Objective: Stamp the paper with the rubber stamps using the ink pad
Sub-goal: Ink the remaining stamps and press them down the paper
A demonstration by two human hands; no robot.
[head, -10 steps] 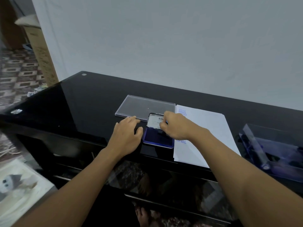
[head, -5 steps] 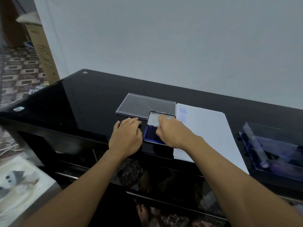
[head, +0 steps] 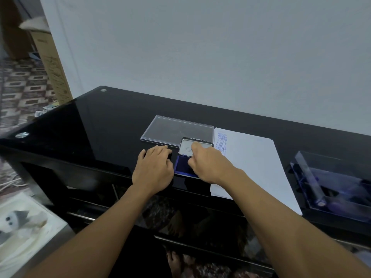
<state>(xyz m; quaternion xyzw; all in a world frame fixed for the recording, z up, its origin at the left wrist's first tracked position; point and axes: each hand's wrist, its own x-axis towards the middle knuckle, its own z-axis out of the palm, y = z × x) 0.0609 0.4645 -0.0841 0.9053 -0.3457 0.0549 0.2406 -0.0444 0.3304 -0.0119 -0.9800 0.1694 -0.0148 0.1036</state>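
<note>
The ink pad (head: 181,167) lies open near the black table's front edge, its blue pad showing and its lid (head: 186,150) tilted up behind. My right hand (head: 208,164) hovers over it with curled fingers, the index fingertip touching the lid's inner face; anything under the palm is hidden. My left hand (head: 154,169) rests palm down just left of the pad, its fingers covering a small black object (head: 170,156), perhaps a rubber stamp. The white paper (head: 253,163) lies to the right of the pad, with blue AMENDED and SAMPLE prints along its left edge.
A clear plastic lid (head: 172,128) lies flat behind the ink pad. A clear box (head: 337,187) holding dark items stands at the right end of the glossy table (head: 100,133). A wall rises right behind the table. Cardboard boxes (head: 50,63) stand at the far left.
My right hand has slid from over the blue pad up to the lid. More stamped lines on the paper show beside it. The left hand has stayed put.
</note>
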